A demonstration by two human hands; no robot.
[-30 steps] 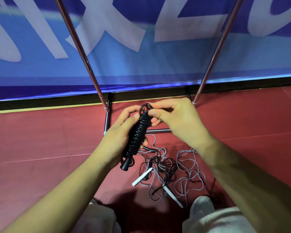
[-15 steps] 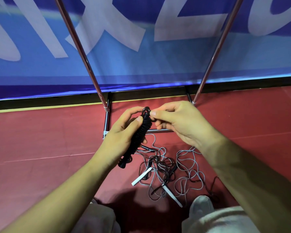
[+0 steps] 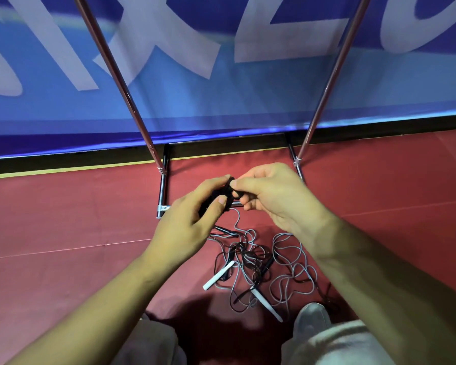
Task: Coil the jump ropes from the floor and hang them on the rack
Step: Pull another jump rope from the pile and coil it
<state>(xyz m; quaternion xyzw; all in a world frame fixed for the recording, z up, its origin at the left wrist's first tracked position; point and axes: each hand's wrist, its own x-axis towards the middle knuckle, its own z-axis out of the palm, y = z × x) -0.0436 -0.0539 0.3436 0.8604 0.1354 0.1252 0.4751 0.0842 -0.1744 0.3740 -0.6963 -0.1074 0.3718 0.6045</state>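
My left hand [image 3: 187, 222] wraps around a black coiled jump rope [image 3: 228, 192], which is mostly hidden behind the fingers. My right hand [image 3: 271, 193] pinches the rope's top loop between thumb and forefinger. Both hands hover above the red floor, just in front of the rack's base bar [image 3: 163, 191]. Below the hands a tangle of grey and black jump ropes [image 3: 258, 262] lies on the floor, with two white handles [image 3: 217, 275] sticking out. The rack's two slanted metal poles [image 3: 116, 75] rise to the upper left and upper right.
A blue banner with large white letters [image 3: 221, 88] stands behind the rack. My knees in light trousers [image 3: 327, 338] and a grey shoe [image 3: 311, 317] are at the bottom edge, beside the rope tangle. The red floor [image 3: 63, 219] stretches left and right.
The black coiled rope has turned so its lower end, which stuck out below my left hand, is now hidden in the grip. Both hands have dropped slightly.
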